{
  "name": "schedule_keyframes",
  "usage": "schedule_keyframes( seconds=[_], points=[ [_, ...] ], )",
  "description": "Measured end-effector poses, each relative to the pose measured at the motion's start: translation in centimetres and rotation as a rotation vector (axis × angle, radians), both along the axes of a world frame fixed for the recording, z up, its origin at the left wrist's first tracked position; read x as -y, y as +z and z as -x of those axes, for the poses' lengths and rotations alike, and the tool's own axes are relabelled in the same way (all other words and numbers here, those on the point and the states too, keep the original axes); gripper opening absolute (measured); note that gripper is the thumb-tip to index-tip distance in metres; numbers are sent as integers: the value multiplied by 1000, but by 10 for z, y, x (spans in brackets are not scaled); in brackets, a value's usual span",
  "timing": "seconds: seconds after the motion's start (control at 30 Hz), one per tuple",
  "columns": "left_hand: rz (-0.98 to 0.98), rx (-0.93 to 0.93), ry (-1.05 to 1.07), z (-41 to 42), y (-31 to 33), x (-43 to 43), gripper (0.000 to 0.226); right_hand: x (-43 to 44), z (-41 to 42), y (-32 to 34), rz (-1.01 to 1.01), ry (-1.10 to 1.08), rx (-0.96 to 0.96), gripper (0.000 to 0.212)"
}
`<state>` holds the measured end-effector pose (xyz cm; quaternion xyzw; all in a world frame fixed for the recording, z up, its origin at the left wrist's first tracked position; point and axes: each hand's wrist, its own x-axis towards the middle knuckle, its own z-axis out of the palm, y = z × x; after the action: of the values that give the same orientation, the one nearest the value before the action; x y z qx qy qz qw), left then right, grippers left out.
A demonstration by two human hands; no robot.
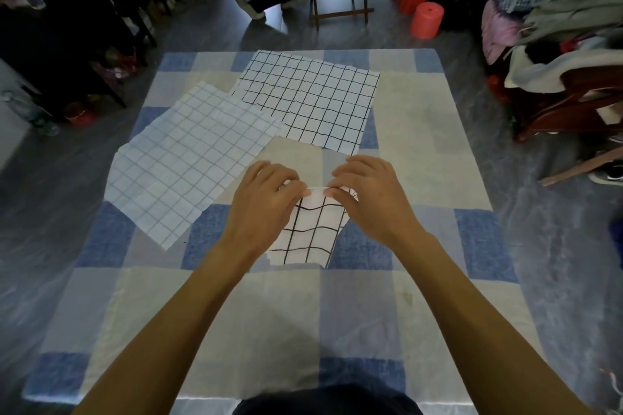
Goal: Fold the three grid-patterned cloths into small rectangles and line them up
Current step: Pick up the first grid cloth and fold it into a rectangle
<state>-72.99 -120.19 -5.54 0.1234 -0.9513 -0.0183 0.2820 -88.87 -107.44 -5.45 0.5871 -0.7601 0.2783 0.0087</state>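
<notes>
Both my left hand [266, 192] and right hand [367, 189] have their fingers [305, 193] pinched together on the far edge of the black-grid cloth [306, 232], which trails back from them toward me. It looks thin, light and limp, so I judge corners the best hold (my hands hide its fold count). Beyond my fingers the large black-grid cloth [313, 98] and, to their left, the blue-grid cloth [188, 158] lie flat on the worktop [421, 145].

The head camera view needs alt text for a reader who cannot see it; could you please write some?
Both hands, left hand and right hand, pinch the far edge of a partly folded black-grid cloth on a blue-and-cream checked mat. Beyond it lie an unfolded blue-grid cloth and another unfolded black-grid cloth.
</notes>
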Motion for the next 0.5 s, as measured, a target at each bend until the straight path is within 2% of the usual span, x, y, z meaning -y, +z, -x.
schedule_keyframes(
  seconds=[0.13,0.27,0.5],
  points=[
    [24,10,-19,-5,-1,4,18,-3,10,-10,-43,-24,8,18],
    [24,58,14,-12,6,12,18,-16,26,-21,-53,-87,19,17],
    [-1,142,70,-12,8,24,19,-25,43,-21,-182,-173,27,18]
  ],
)
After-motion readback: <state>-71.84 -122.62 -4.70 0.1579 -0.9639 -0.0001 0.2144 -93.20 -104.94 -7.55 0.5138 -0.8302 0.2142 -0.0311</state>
